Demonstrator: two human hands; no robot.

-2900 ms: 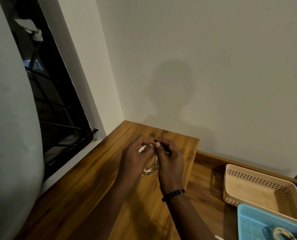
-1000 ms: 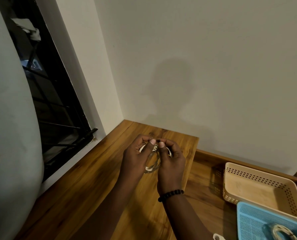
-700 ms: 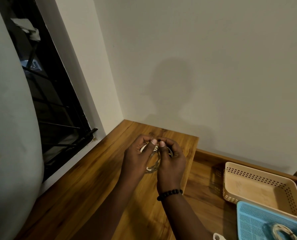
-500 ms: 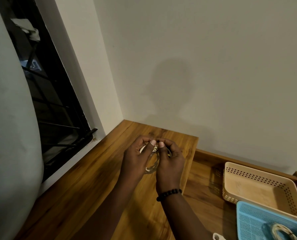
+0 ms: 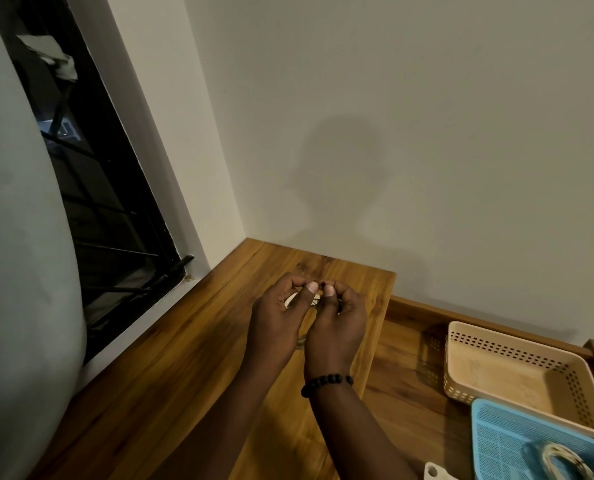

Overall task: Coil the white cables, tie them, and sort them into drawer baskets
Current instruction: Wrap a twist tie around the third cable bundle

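The coiled white cable (image 5: 300,301) sits above the wooden bench (image 5: 171,368), mostly hidden between both hands; the left hand (image 5: 277,322) and right hand (image 5: 337,325) each grip it, thumbs together on top. A beige basket (image 5: 517,344) and a blue basket (image 5: 489,441) lie to the right

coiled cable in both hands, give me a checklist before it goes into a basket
1. Coil held securely: ok. The left hand and right hand both pinch the white cable coil above the wooden top.
2. Tie fastened: cannot tell, the fingers hide it.
3. Loose cable ends tucked in: cannot tell, most of the coil is hidden.
4. Beige basket free: ok, nothing lies in it.
5. Blue basket has room: ok, one coiled cable lies in it near the frame edge.
6. Path to the baskets: ok, nothing stands between.
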